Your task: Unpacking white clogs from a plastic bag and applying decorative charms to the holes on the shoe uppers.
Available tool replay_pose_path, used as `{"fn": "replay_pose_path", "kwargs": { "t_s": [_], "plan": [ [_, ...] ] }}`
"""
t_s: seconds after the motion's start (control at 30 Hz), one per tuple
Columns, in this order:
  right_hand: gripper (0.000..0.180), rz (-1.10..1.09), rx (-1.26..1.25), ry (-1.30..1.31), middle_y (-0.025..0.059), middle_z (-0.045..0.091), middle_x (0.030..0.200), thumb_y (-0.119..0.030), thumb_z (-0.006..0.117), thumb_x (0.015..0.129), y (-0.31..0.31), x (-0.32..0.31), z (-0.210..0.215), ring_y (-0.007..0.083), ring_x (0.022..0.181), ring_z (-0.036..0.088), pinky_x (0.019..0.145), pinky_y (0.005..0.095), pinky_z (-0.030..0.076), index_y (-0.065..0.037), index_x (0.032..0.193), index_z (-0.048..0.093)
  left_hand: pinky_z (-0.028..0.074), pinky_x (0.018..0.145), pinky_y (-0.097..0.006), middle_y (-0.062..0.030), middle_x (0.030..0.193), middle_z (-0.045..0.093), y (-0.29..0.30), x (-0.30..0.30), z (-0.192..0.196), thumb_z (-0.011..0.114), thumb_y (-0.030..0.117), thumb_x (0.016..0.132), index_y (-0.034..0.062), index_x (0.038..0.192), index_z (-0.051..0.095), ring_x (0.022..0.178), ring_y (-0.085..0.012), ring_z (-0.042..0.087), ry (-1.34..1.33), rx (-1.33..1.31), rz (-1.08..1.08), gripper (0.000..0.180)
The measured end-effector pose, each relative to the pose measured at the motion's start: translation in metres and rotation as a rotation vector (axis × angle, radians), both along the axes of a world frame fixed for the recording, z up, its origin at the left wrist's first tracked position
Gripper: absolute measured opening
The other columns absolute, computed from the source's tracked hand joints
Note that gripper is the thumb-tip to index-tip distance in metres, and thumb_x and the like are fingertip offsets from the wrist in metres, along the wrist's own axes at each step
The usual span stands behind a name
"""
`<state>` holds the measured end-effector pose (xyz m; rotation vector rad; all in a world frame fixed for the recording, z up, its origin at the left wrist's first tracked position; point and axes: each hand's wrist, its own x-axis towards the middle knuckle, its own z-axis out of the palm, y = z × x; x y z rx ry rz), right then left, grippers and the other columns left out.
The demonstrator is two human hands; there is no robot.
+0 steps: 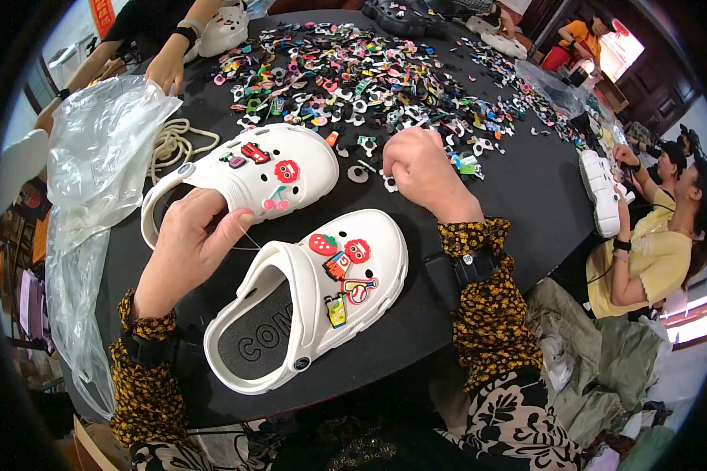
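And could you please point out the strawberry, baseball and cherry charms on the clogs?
Strawberry charm (322,244), head view: red middle.
Baseball charm (358,293), head view: the ball.
Cherry charm (282,205), head view: right cherry.

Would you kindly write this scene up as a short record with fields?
Left hand: fingers inside the opening of the far white clog
Right hand: curled, beside the charm pile; any grip unclear
Near white clog: bears strawberry charm and others
Table: dark
Left side: clear plastic bag, pale cord
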<state>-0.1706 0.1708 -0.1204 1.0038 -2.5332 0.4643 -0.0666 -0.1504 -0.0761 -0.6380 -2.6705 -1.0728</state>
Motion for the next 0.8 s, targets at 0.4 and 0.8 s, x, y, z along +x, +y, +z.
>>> {"fn": "replay_pose_path", "kwargs": {
  "t_s": [0.4, 0.8],
  "plan": [
    [0.019, -0.034, -0.056, 0.047, 0.0062, 0.063, 0.092, -0.007, 0.058, 0.084, -0.010, 0.003, -0.014, 0.0262, 0.099, 0.055, 0.088, 0.0397, 0.039, -0.013, 0.097, 0.070, 0.045, 0.063, -0.037, -0.0187, 0.077, 0.061, -0.001, -0.001, -0.004, 0.063, 0.022, 0.090, -0.0069, 0.092, 0.064, 0.068, -0.0300, 0.058, 0.029, 0.011, -0.007, 0.029],
    [0.016, -0.162, -0.265, -0.100, 0.0142, 0.069, 0.081, -0.012, 0.062, 0.082, -0.010, -0.003, -0.011, 0.0306, 0.080, 0.065, 0.079, 0.0397, 0.050, -0.002, 0.091, 0.071, 0.044, 0.062, -0.038, -0.0188, 0.075, 0.060, -0.002, -0.003, -0.007, 0.064, 0.024, 0.090, -0.0064, 0.091, 0.063, 0.067, -0.0301, 0.057, 0.023, 0.015, 0.000, 0.031]
  ]
}}
